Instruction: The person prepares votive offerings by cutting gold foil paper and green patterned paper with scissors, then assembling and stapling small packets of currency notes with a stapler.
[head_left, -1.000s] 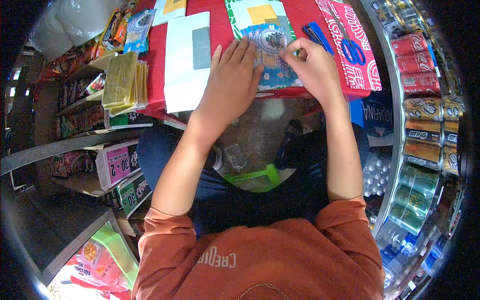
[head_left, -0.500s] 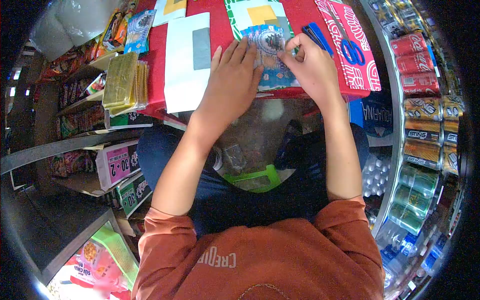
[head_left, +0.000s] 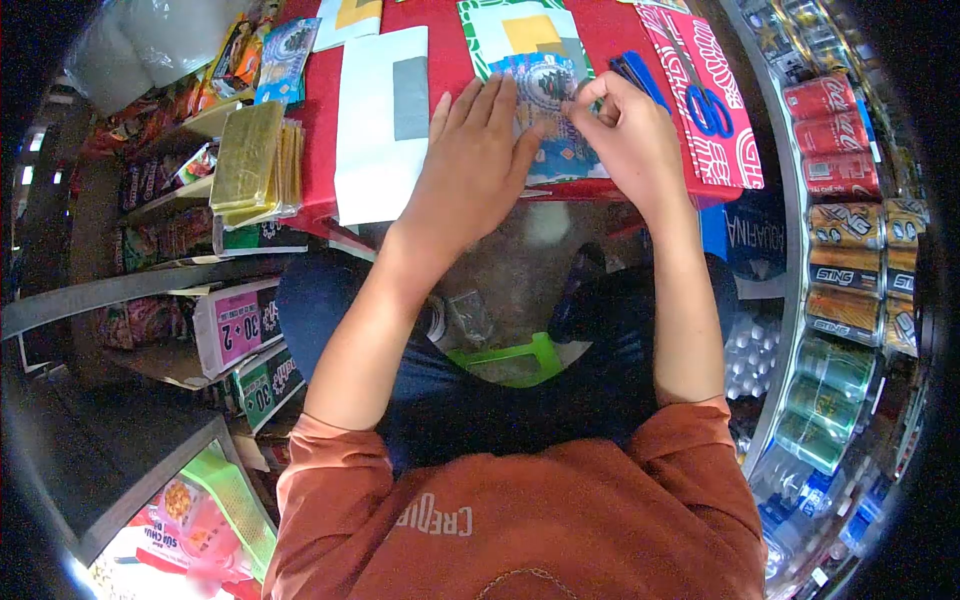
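Note:
A blue printed packet point(head_left: 545, 85) with an ornate round design lies near the front edge of the red table point(head_left: 315, 165). My left hand point(head_left: 475, 160) rests flat along its left side, fingers stretched out. At the packet's right side, the thumb and forefinger of my right hand point(head_left: 635, 130) are pinched together on it; the exact spot between the fingertips is hidden. Under the packet's top lies a green-and-white patterned sheet point(head_left: 487, 28) with yellow and grey patches. White paper point(head_left: 375, 120) with a grey patch is left of my left hand.
Blue-handled scissors point(head_left: 710, 112) lie on a pink-and-white patterned sheet point(head_left: 735, 150) at right, beside a dark blue object point(head_left: 640, 80). A similar blue packet point(head_left: 287, 55) and yellowish packets point(head_left: 245, 155) are at left. Shelves with drink cans point(head_left: 838, 165) stand at right.
The view has shifted slightly, so the table items appear a little right and lower. My left hand stays flat beside the packet and my right hand stays pinched at its edge.

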